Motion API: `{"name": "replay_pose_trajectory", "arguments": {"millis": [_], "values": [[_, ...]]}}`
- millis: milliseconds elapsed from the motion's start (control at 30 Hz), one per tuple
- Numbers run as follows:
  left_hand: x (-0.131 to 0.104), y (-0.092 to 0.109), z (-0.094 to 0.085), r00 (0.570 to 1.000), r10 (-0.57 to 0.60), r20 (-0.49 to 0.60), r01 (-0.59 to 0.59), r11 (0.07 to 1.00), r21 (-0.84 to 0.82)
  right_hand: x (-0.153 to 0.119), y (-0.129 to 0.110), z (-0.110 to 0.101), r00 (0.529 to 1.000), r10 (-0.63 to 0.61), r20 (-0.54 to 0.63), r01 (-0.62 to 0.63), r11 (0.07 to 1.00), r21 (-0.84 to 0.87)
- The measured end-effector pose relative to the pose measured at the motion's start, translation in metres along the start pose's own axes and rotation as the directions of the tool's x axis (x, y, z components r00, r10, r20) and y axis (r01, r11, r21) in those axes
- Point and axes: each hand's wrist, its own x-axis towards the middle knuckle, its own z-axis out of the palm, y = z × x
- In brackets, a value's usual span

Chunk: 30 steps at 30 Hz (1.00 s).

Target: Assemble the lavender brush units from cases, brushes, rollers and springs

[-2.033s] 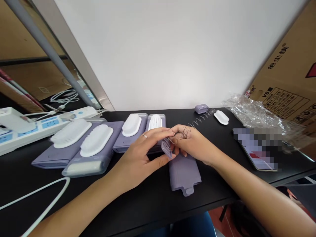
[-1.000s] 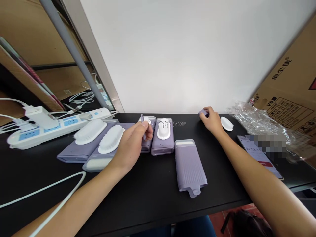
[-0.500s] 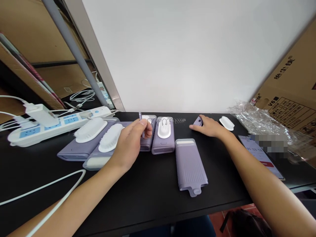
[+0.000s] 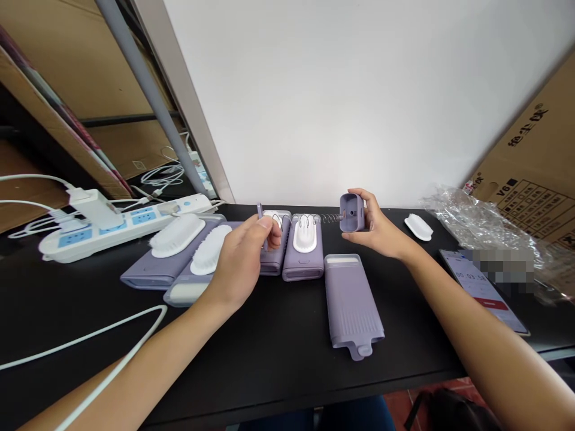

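Observation:
My left hand [image 4: 240, 257] is closed in a pinch on a thin purple plate [image 4: 260, 211], seen edge-on. A thin metal coil spring [image 4: 331, 218] stretches rightward from that hand toward a hollow purple housing [image 4: 351, 211]. Gripped by my right hand [image 4: 380, 226], the housing is raised with its opening toward the camera; the spring's end overlaps its left edge, and I cannot tell whether they are joined. Below lies a ribbed purple case [image 4: 353, 299] with a tab at its near end. Behind the spring, a white brush head [image 4: 305, 233] rests on a purple case [image 4: 303, 263].
More purple cases [image 4: 153, 266] with white brush heads [image 4: 178, 235] lie left, by a power strip [image 4: 130, 222] and a white cable [image 4: 148, 320]. Right are a loose brush head [image 4: 418, 227], a phone [image 4: 483, 293], clear plastic wrap [image 4: 476, 218] and a carton [image 4: 534, 173].
My right hand has lifted the purple housing off the table and turned it so its hollow inside shows. The left hand still pinches the thin plate. The view has shifted slightly.

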Motion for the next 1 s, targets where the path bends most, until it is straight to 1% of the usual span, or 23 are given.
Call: {"name": "replay_pose_trajectory", "arguments": {"millis": [133,267,467,600,833,1000], "values": [[-0.002,0.002,0.0,1.0,0.007,0.015,-0.008,1.0,0.019,-0.003,-0.01,0.01,1.0,-0.018,0.024,0.018,1.0,0.023],[-0.002,0.002,0.0,1.0,0.001,0.013,-0.001,1.0,0.027,-0.006,-0.013,0.014,0.999,-0.038,0.036,0.037,0.999,0.036],[-0.001,0.002,0.001,1.0,-0.007,0.013,0.006,0.999,0.042,-0.007,-0.015,0.017,0.998,-0.037,0.055,0.036,0.999,0.028],[-0.002,0.003,0.001,1.0,-0.01,0.015,0.009,0.998,0.057,-0.007,-0.011,0.02,0.996,-0.05,0.078,0.049,0.999,0.011],[-0.001,0.0,0.0,0.999,-0.01,0.046,0.006,0.996,0.084,-0.006,-0.002,0.02,0.995,-0.077,0.059,0.08,0.995,-0.053],[-0.003,0.007,0.003,0.998,-0.023,0.062,0.014,0.989,0.146,-0.008,-0.005,0.022,0.994,-0.096,0.048,0.102,0.982,-0.159]]}}
